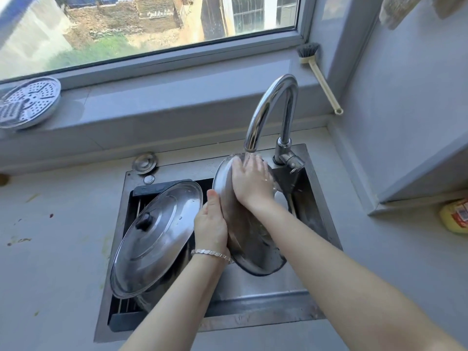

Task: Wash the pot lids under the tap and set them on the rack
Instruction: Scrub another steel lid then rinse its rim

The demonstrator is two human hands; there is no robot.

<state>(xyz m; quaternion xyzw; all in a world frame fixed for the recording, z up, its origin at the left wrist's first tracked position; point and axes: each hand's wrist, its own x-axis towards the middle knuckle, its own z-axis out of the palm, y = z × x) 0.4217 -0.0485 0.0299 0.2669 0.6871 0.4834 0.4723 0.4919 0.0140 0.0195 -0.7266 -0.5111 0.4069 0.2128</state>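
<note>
Over the sink (253, 315) I hold a steel pot lid (249, 239) on edge, its inner side turned right. My left hand (211, 224) grips its left rim, thumb up. My right hand (250, 181) lies flat with spread fingers on the lid's upper inner face, right under the running chrome tap (268, 110). Water falls on the fingers. A second, larger steel lid (157, 239) with a black knob leans tilted on the dark rack (126, 312) across the left part of the sink.
A perforated steamer plate (29, 102) rests on the window sill at left. A dish brush (320, 77) leans in the sill's right corner. A small round steel cap (144, 162) sits behind the sink. A yellow bottle (455, 215) lies on the counter at far right.
</note>
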